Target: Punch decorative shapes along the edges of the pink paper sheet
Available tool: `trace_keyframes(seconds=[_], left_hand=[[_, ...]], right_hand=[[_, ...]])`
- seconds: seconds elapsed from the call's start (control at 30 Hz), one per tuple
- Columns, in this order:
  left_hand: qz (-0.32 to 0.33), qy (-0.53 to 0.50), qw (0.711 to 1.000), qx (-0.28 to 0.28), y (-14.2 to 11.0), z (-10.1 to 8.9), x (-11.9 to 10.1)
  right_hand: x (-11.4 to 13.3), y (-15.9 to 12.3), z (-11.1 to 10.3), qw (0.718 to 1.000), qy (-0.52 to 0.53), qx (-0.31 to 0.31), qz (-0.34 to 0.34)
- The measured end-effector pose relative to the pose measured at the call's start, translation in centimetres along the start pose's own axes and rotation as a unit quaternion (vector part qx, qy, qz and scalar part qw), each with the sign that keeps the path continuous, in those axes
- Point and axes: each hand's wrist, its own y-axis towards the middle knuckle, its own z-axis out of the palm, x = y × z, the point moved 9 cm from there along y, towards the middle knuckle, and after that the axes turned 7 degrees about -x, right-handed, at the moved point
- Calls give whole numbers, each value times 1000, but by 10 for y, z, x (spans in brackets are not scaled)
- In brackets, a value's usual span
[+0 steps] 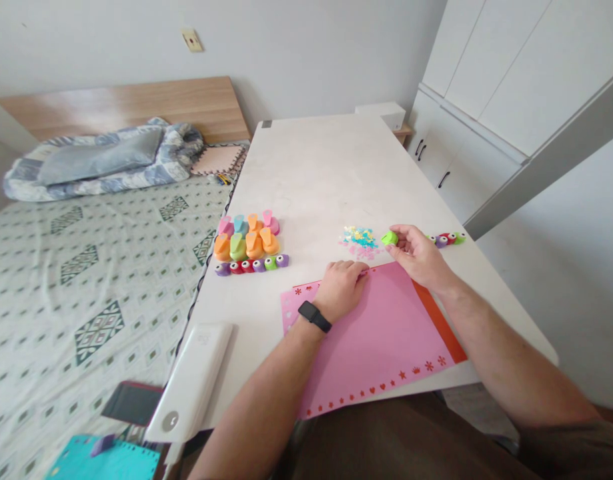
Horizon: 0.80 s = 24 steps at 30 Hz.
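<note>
Forearms extended | my right hand pinches rounded green punch | left hand palm-down on pink paper, grip unclear

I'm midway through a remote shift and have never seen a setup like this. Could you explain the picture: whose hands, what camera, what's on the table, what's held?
There is no machine here: these are a person's bare hands, seen by one camera worn on the head, looking forward and down. The left hand lies at the far edge of a pink sheet with shaped holes along its edges. An orange-red sheet shows underneath. The right hand holds a small green object, apparently a craft punch, beside a pile of colored paper bits. More punches stand on the white table, to the left and right.
</note>
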Motion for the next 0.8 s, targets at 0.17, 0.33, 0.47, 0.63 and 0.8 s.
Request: trace_keyframes(seconds=[0.17, 0.33, 0.47, 0.63, 0.8], left_hand=[[1, 3, 1000, 3, 0, 0, 0], [2, 5, 1000, 4, -1, -1, -1], [1, 4, 1000, 6, -2, 1, 0], [2, 10, 1000, 14, -2, 2, 0], [12, 16, 1000, 6, -2, 4, 1]], right_hand=[[2, 1, -3, 1000, -4, -14, -9], [5, 1, -1, 1000, -20, 0, -7], [5, 1, 0, 1000, -30, 1, -1], [18, 0, 6, 999, -35, 5, -8], [62, -2, 31, 995, -78, 46, -39]])
